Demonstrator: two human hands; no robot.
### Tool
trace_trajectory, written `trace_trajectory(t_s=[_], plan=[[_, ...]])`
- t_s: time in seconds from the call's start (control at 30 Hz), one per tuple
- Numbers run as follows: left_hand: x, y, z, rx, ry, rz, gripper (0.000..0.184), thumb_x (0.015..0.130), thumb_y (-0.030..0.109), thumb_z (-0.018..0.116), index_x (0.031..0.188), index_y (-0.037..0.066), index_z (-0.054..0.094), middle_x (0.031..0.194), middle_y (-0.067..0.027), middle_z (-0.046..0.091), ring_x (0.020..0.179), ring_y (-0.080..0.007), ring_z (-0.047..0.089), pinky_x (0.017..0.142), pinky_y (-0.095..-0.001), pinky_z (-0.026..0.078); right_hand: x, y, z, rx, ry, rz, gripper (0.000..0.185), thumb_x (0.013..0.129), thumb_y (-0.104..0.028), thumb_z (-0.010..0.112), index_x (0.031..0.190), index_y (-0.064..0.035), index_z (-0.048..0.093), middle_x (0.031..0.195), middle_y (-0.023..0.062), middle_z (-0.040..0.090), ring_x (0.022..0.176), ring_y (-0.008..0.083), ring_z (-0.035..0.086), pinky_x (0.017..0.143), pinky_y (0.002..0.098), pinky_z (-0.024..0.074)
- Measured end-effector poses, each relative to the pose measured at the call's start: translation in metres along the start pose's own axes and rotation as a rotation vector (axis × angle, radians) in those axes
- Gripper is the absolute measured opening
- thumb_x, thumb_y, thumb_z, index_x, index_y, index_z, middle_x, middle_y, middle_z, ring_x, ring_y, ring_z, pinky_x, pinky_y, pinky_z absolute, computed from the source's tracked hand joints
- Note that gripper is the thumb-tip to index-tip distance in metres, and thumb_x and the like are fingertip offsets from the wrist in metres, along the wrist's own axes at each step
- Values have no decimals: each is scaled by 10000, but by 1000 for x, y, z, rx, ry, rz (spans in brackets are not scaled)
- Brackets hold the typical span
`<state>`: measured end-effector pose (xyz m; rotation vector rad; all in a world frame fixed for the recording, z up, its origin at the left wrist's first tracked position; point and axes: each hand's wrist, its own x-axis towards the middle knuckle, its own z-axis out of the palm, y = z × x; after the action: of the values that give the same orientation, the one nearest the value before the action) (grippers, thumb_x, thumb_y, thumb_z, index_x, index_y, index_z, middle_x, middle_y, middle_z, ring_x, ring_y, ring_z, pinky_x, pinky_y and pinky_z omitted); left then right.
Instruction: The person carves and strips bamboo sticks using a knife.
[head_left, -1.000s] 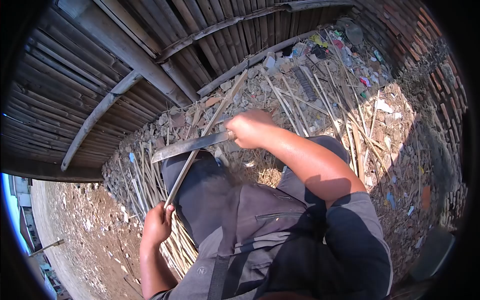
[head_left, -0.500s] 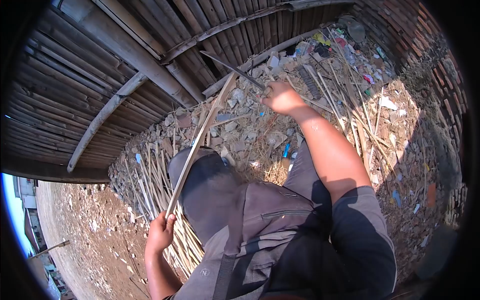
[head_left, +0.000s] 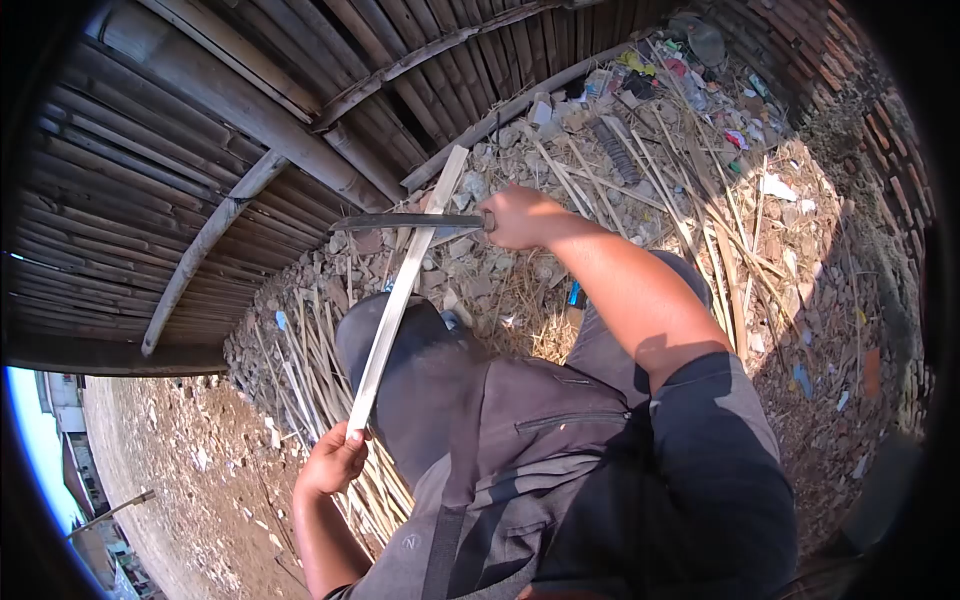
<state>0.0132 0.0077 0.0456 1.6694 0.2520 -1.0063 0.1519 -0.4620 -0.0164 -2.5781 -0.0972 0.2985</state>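
My left hand (head_left: 335, 461) is closed around the lower end of a pale bamboo strip (head_left: 392, 315), which slants up and away over my left knee. In my right hand (head_left: 520, 217) is the handle of a long machete (head_left: 415, 220). Its dark blade points left and lies across the strip's upper part. From this view I cannot tell whether the blade cuts into the strip or only touches it.
Cut bamboo strips (head_left: 310, 370) lie in a bundle beside my left leg. More strips (head_left: 720, 250) are scattered on the rubble at the right. A bamboo wall (head_left: 120, 200) rises at the left, a brick wall (head_left: 890, 170) at the right.
Over the last half second the machete has swung from beyond the strip's far end down across it. The strip has turned to show its pale, flat face.
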Motion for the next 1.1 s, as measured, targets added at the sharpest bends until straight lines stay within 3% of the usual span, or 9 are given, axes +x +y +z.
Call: trace_trajectory(t_s=[0.27, 0.37, 0.4, 0.53, 0.67, 0.77, 0.83, 0.97, 1.1], plan=[[13, -17, -5, 157, 154, 90, 234, 1067, 275, 593, 1000, 51, 614, 759, -2, 604, 643, -92, 560, 578, -269, 467, -18, -2, -1, -37, 143, -80, 453, 867, -288, 731, 1260, -69, 677, 1083, 262, 717, 1081, 415, 691, 963, 482, 544], [3, 3, 22, 622, 396, 148, 274, 1064, 274, 585, 978, 15, 608, 713, -62, 618, 629, -166, 583, 588, -342, 476, -29, -12, -18, -76, 110, -7, 451, 855, -282, 730, 1250, -69, 683, 1072, 255, 718, 1083, 412, 690, 956, 496, 543], [0, 8, 32, 914, 513, 267, 314, 1046, 290, 586, 940, -6, 591, 667, -159, 606, 609, -308, 608, 596, -434, 476, -27, -12, -17, -78, 108, -33, 443, 847, -277, 735, 1235, -68, 688, 1067, 252, 718, 1085, 408, 689, 950, 504, 542], [4, 0, 43, 1004, 678, 415, 357, 1002, 328, 633, 869, 7, 549, 634, -209, 583, 598, -445, 600, 566, -506, 453, -29, -35, -11, -95, 17, -107, 370, 808, -248, 749, 1126, -64, 707, 1001, 224, 728, 1032, 395, 703, 900, 518, 553], [4, 6, 52, 1048, 692, 341, 369, 983, 310, 667, 828, 6, 528, 626, -206, 575, 590, -428, 595, 562, -499, 444, -43, -63, 12, -177, 32, -441, 225, 749, -171, 741, 933, -63, 670, 822, 127, 736, 807, 386, 727, 749, 485, 587], [2, 1, 42, 1035, 675, 356, 387, 978, 301, 685, 800, 2, 517, 606, -191, 556, 552, -388, 560, 543, -471, 427, -44, -55, -6, -195, -20, -317, 253, 791, -172, 736, 1037, -112, 727, 944, 135, 752, 953, 342, 737, 825, 487, 578], [-3, -2, 42, 1013, 669, 371, 399, 980, 299, 690, 787, -3, 516, 587, -175, 534, 521, -343, 518, 528, -443, 410, -11, -5, -11, 8, 49, 26, 273, 813, -166, 717, 1079, -106, 718, 1010, 158, 743, 1003, 356, 723, 867, 489, 569], [3, 6, 30, 876, 619, 337, 405, 980, 304, 697, 781, -8, 533, 579, -167, 522, 503, -292, 494, 520, -426, 401, -22, -18, -23, -94, 79, 104, 314, 843, -171, 688, 1145, -86, 699, 1140, 178, 715, 1106, 370, 686, 937, 483, 551], [6, 0, 33, 807, 652, 457, 307, 975, 287, 708, 954, -8, 628, 620, -137, 587, 527, -269, 523, 552, -392, 444, -22, -7, -15, -98, 96, 33, 406, 860, -234, 718, 1235, -85, 674, 1182, 199, 699, 1148, 373, 665, 968, 470, 544]])
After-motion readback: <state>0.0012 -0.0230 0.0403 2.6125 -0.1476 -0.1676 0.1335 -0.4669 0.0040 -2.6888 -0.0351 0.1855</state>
